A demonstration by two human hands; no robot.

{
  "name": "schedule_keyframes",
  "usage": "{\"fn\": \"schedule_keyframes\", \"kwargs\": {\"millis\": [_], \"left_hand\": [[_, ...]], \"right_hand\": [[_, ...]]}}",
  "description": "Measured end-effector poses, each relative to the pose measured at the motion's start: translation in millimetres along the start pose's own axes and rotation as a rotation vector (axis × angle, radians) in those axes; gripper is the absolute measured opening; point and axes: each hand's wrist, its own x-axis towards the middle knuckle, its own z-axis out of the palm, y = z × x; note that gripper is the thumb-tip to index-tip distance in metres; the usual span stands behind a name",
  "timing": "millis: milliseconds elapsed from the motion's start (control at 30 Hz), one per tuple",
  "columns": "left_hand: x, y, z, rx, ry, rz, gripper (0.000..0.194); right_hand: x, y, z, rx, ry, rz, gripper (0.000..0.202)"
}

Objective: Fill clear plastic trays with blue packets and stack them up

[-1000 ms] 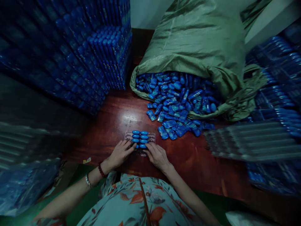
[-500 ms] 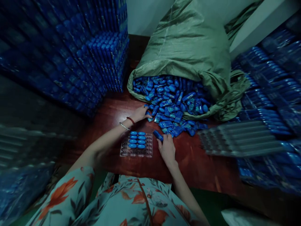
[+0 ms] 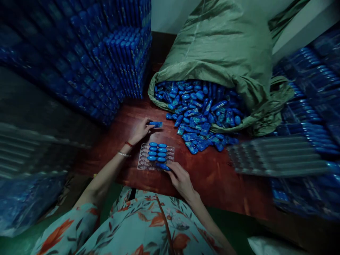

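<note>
A clear plastic tray (image 3: 143,156) with rows of oval hollows lies on the red-brown tabletop. Several blue capsule-shaped packs (image 3: 152,153) sit in two columns in its middle. My right hand (image 3: 182,177) is closed on another blue pack (image 3: 162,166), held at the tray's near edge, just below the filled rows. Beyond the tray, my left hand (image 3: 140,130) pinches a blue pack (image 3: 156,124) by its left end, above the tabletop. Loose blue packs (image 3: 196,122) spill from a green woven sack (image 3: 217,46) to the right of that hand.
Tall stacks of filled blue trays (image 3: 124,60) rise at the left, with more stacked trays (image 3: 305,117) at the right. A pile of empty trays (image 3: 276,156) lies right of the spilled packs. Grey trays (image 3: 34,117) stand at the far left.
My left hand has drawn back leftward from the heap with a blue pack. My right hand has moved left and nearer, bringing its pack to the tray. The view has shifted slightly.
</note>
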Motion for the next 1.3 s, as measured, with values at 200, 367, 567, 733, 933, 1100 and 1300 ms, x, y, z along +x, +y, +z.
{"fn": "schedule_keyframes", "kwargs": {"millis": [200, 367, 567, 733, 933, 1100, 1300], "left_hand": [[-110.4, 20.2, -62.9, 0.074, 0.226, -0.066, 0.022], [-193.1, 40.7, -58.9, 0.188, 0.212, -0.029, 0.018], [-199.7, 56.4, -8.1, 0.245, 0.129, 0.139, 0.023], [-174.4, 41.6, -3.4, 0.399, -0.025, 0.336, 0.036], [-155.9, 45.2, -13.9, 0.561, -0.311, 0.568, 0.028], [-148.1, 49.8, -16.8, 0.638, -0.381, 0.627, 0.029], [-142.7, 59.9, -12.1, 0.686, -0.118, 0.679, 0.022]], "right_hand": [[20.3, -11.6, -0.9, -0.453, -0.226, -0.046, 0.033], [30.7, -34.9, 2.7, -0.608, -0.315, -0.049, 0.032], [40.0, -35.4, 8.5, -0.62, -0.37, -0.023, 0.02], [26.7, -18.2, 14.5, -0.537, -0.199, -0.073, 0.026], [8.6, -5.5, 24.0, -0.436, -0.027, -0.123, 0.035], [13.3, 28.5, -3.6, -0.437, 0.297, 0.025, 0.03], [20.8, 71.7, -37.8, -0.766, 0.186, 0.454, 0.035]]}}
